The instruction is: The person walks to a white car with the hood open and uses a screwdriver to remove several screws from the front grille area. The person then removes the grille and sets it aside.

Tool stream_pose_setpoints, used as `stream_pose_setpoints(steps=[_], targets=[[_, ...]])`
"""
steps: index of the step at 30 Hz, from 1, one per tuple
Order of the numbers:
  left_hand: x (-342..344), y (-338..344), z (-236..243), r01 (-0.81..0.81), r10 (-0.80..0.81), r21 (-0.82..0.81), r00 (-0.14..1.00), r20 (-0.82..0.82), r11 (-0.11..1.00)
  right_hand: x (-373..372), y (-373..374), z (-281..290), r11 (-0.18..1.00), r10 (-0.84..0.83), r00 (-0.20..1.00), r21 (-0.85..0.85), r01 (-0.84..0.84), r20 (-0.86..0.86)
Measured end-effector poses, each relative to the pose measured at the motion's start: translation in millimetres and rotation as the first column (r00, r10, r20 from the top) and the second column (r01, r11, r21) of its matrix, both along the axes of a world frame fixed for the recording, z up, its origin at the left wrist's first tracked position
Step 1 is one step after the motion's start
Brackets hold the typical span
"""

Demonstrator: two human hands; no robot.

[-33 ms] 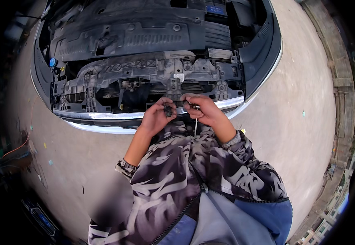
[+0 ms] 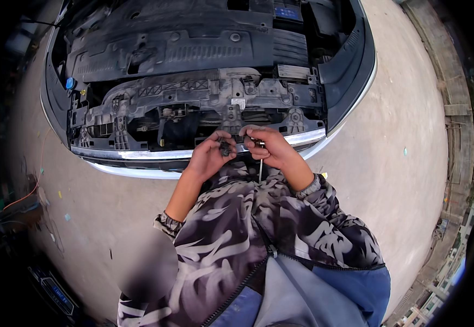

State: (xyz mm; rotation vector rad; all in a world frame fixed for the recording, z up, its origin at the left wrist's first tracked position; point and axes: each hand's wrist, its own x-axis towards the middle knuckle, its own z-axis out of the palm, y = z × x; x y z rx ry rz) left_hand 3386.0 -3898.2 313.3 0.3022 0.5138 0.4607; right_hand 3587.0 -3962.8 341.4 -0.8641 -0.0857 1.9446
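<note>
At the front edge of an open car's engine bay, my left hand (image 2: 209, 155) has its fingers closed around a small dark part (image 2: 224, 147), perhaps plastic; its kind is not clear. Close beside it, my right hand (image 2: 275, 151) grips a slim metal tool. The thin bright shaft (image 2: 261, 170) of this tool points down toward my body, and a shiny metal piece shows between the fingers. My fingers hide the rest of it. Both hands are held just in front of the silver bumper trim (image 2: 155, 155), a small gap between them.
Beyond my hands lie the dusty radiator support (image 2: 166, 87) and a black engine cover (image 2: 193, 49). A blue cap (image 2: 71, 83) sits at the bay's left. Concrete floor (image 2: 395, 180) surrounds the car, with an orange cable (image 2: 27, 197) at far left.
My right hand and its metal tool have shifted very slightly to the left. My left hand keeps its hold on the dark part.
</note>
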Motion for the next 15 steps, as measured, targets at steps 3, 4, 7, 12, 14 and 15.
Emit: stream_pose_setpoints(steps=[3,4,7,12,14,15], targets=[[-0.1,2.0,-6.5,0.090,-0.091,0.059,0.996,0.009,0.994,-4.3,1.2,3.1,0.997,0.055,0.997,0.051,-0.058,0.058],[-0.4,1.7,-6.4,0.099,-0.098,0.063,0.995,-0.020,0.993,-7.5,1.7,0.9,0.996,0.053,0.994,0.071,-0.059,0.094],[3.1,-1.8,9.2,0.116,-0.109,0.064,0.989,-0.102,0.991,-18.0,-0.7,-5.7,0.988,0.075,0.977,0.115,-0.099,0.201],[-3.3,-1.1,-3.5,0.178,-0.169,0.048,0.974,-0.152,0.983,-32.1,-4.7,2.0,0.951,0.180,0.870,0.144,-0.273,0.459],[-2.5,-3.6,-3.0,0.227,-0.211,0.063,0.959,-0.189,0.972,-32.3,-3.9,7.1,0.924,0.234,0.822,0.144,-0.354,0.519],[-2.3,-4.6,-2.4,0.251,-0.232,0.070,0.950,-0.208,0.966,-31.3,-3.2,8.2,0.918,0.264,0.818,0.128,-0.376,0.511]])
